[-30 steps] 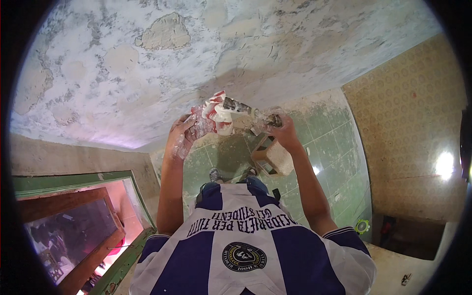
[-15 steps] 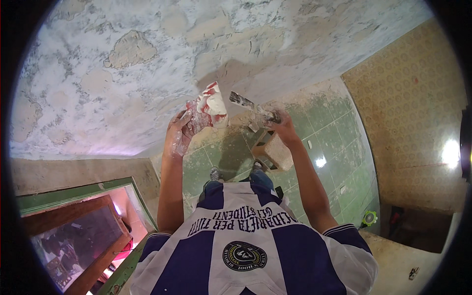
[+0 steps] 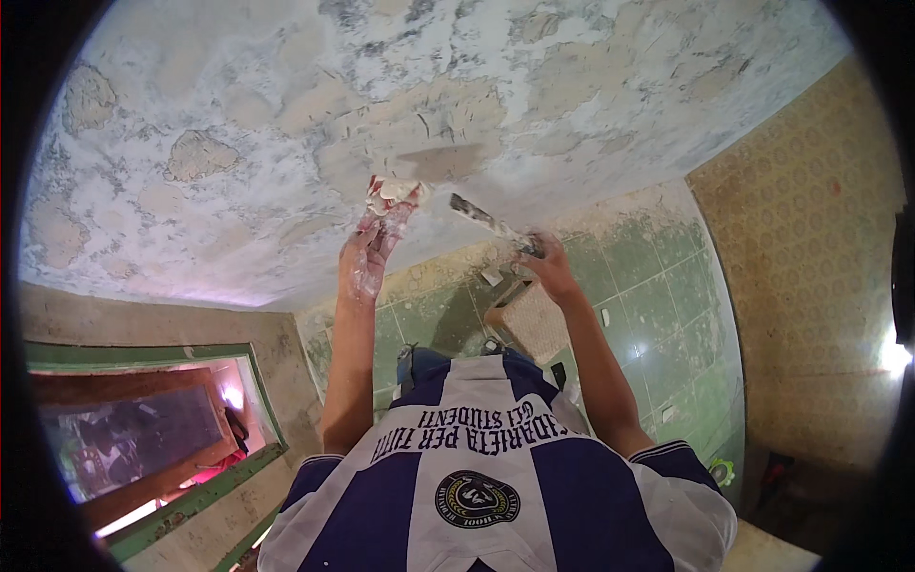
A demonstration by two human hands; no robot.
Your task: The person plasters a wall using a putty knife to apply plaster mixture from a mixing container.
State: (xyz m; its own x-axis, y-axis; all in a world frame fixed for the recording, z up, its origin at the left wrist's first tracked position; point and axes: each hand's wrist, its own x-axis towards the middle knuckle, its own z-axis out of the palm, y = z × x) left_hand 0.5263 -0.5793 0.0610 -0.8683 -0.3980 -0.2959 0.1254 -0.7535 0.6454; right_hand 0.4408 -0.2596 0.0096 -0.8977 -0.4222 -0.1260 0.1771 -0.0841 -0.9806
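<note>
My left hand [image 3: 370, 255], smeared with white, is closed around a red plastic spreader [image 3: 408, 196] loaded with cream-white putty. In my right hand [image 3: 553, 270] is a putty knife [image 3: 479, 216], its dark, putty-streaked blade pointing up and left toward the spreader. A gap separates the blade from the spreader. Both tools are held up before a patchy wall [image 3: 315, 124] with white, grey and beige filler, and they appear apart from it.
Below my hands a worn stool or box [image 3: 541, 319] stands on the green tiled floor [image 3: 658, 276]. A green-framed window [image 3: 250, 381] is at the lower left. A patterned brown wall [image 3: 801, 248] rises on the right.
The spreader has tipped, so its putty-covered face shows less and it looks flatter. My view has shifted slightly; the putty knife stays in my right hand, a little lower in the picture.
</note>
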